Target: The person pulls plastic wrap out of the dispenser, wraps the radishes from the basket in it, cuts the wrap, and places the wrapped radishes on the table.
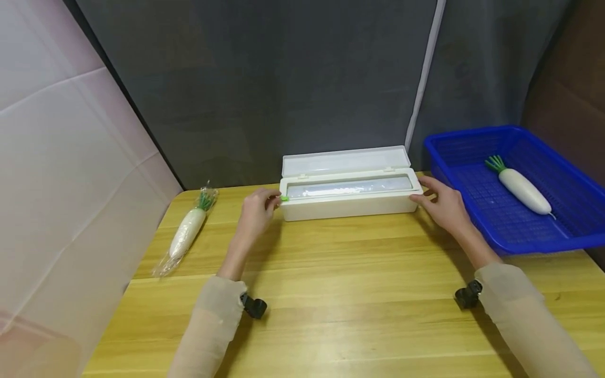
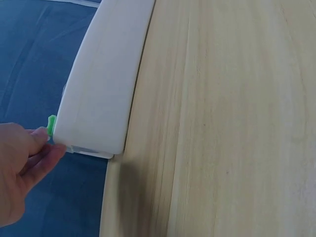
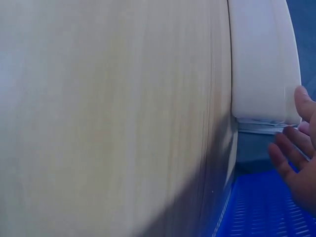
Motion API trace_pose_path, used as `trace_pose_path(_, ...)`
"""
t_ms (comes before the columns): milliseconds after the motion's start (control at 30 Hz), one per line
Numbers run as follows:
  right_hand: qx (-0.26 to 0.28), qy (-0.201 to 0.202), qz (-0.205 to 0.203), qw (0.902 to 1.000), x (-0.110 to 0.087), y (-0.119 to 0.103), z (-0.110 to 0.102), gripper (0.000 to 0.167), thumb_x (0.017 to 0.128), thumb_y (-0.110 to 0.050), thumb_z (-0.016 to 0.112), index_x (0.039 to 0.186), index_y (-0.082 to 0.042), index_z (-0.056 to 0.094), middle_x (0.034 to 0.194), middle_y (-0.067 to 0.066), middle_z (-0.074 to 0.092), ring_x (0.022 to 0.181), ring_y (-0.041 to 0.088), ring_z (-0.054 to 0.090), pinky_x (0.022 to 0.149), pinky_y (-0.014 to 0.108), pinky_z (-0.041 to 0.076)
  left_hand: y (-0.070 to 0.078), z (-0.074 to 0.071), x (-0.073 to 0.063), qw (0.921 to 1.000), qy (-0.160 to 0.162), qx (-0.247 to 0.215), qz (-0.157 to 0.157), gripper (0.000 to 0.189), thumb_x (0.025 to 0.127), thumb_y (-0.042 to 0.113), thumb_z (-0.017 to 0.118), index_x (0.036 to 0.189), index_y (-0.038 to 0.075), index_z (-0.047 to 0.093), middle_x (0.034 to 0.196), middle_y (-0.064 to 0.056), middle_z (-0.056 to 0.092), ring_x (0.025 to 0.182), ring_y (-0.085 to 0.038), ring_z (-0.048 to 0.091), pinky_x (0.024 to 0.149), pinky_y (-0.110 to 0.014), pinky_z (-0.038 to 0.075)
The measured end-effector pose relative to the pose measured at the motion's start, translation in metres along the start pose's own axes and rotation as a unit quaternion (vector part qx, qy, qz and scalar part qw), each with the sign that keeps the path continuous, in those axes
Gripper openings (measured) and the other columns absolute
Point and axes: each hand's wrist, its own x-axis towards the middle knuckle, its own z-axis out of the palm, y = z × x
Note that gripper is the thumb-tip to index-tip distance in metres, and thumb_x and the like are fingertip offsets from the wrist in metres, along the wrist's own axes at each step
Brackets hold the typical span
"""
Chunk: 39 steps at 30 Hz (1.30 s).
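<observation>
A white cling film dispenser box (image 1: pixel 350 206) stands at the table's far edge, its clear-windowed lid (image 1: pixel 347 161) raised behind it. Stretched film (image 1: pixel 350 187) shows in the opening. At the box's left end, my left hand (image 1: pixel 257 208) pinches a small green cutter slider (image 2: pixel 51 124) between thumb and fingers. My right hand (image 1: pixel 443 203) holds the right end, thumb on the front corner and index finger at the end face; the other fingers (image 3: pixel 284 153) are loosely bent. A white radish (image 1: pixel 187 232) wrapped in clear film lies on the left.
A blue plastic basket (image 1: pixel 510 247) on the right holds an unwrapped white radish (image 1: pixel 524 190) with green stems. It stands close to my right forearm. A grey curtain (image 1: pixel 246 94) hangs behind the wooden table (image 1: pixel 331 294).
</observation>
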Motion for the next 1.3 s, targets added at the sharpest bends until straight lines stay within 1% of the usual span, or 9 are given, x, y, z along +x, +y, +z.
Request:
trace_pose_path(67,0.002,0.010,-0.002,0.9999,0.000,0.000,0.000,0.047,0.093,-0.021,0.075,0.134,-0.002,0.061,0.123,0.024,0.066,0.097,0.044,0.065,0.083,0.056,0.052,0.001,0.000,0.001,1.0000,0.003,-0.003,0.001,0.013,0.094,0.001,0.070,0.104,-0.007,0.073,0.091,-0.017,0.068,0.078,-0.027,0.063,0.069,-0.038,0.053)
trace_pose_path(133,0.004,0.022,-0.011,0.9997,0.000,-0.001,0.001,0.045,0.093,-0.020,0.075,0.132,-0.001,0.063,0.123,0.026,0.065,0.105,0.044,0.062,0.088,0.057,0.050,0.003,0.001,0.002,0.9999,0.007,-0.008,0.004,0.016,0.094,0.004,0.070,0.106,-0.007,0.073,0.093,-0.017,0.066,0.080,-0.028,0.063,0.071,-0.038,0.053)
trace_pose_path(300,0.010,0.051,-0.055,0.9971,0.006,-0.002,0.006,0.034,0.093,-0.013,0.075,0.123,0.001,0.068,0.129,0.023,0.063,0.121,0.042,0.055,0.096,0.058,0.047,0.011,0.004,0.006,0.9999,0.006,-0.009,0.013,0.019,0.095,0.008,0.071,0.110,-0.005,0.072,0.103,-0.017,0.065,0.091,-0.031,0.064,0.081,-0.041,0.054)
trace_pose_path(500,0.004,0.055,-0.084,0.9950,0.011,-0.003,0.009,0.027,0.092,-0.010,0.075,0.116,0.001,0.072,0.127,0.021,0.066,0.118,0.042,0.055,0.100,0.058,0.041,0.019,0.013,0.010,0.9991,-0.033,0.020,0.018,0.023,0.096,0.012,0.070,0.114,-0.002,0.073,0.115,-0.016,0.066,0.107,-0.032,0.063,0.096,-0.043,0.051)
trace_pose_path(700,0.000,0.066,-0.108,0.9920,0.011,-0.001,0.010,0.017,0.086,-0.004,0.078,0.102,0.002,0.076,0.122,0.022,0.067,0.114,0.042,0.056,0.102,0.059,0.038,0.023,0.021,0.014,0.9952,-0.069,0.038,0.059,0.025,0.096,0.015,0.071,0.114,-0.002,0.074,0.116,-0.014,0.067,0.110,-0.031,0.062,0.097,-0.041,0.051)
trace_pose_path(833,0.001,0.073,-0.110,0.9912,0.010,-0.001,0.012,0.011,0.086,-0.003,0.079,0.096,0.003,0.077,0.119,0.022,0.069,0.113,0.041,0.056,0.100,0.058,0.039,0.024,0.026,0.014,0.9931,-0.084,0.045,0.069,0.022,0.096,0.014,0.070,0.111,-0.001,0.075,0.116,-0.014,0.066,0.111,-0.031,0.061,0.098,-0.041,0.050)
trace_pose_path(1000,-0.002,0.071,-0.106,0.9918,0.014,-0.003,0.012,0.010,0.087,-0.004,0.078,0.093,0.004,0.077,0.117,0.022,0.069,0.112,0.041,0.057,0.100,0.057,0.039,0.026,0.028,0.014,0.9950,-0.075,0.028,0.060,0.014,0.096,0.012,0.070,0.102,0.000,0.076,0.112,-0.013,0.066,0.108,-0.030,0.061,0.097,-0.041,0.050)
trace_pose_path(1133,0.000,0.068,-0.101,0.9925,0.016,-0.005,0.011,0.011,0.088,-0.004,0.077,0.092,0.006,0.076,0.116,0.022,0.070,0.111,0.042,0.056,0.099,0.055,0.039,0.027,0.031,0.016,0.9961,-0.066,0.024,0.054,0.011,0.097,0.009,0.069,0.100,0.001,0.075,0.108,-0.012,0.067,0.106,-0.029,0.062,0.095,-0.041,0.051)
trace_pose_path(1300,0.001,0.069,-0.097,0.9929,0.018,-0.005,0.011,0.010,0.088,-0.003,0.077,0.091,0.007,0.075,0.114,0.022,0.070,0.110,0.041,0.056,0.099,0.054,0.040,0.026,0.032,0.021,0.9960,-0.052,0.034,0.065,0.009,0.096,0.005,0.069,0.099,0.000,0.075,0.102,-0.014,0.068,0.101,-0.031,0.062,0.091,-0.042,0.052)
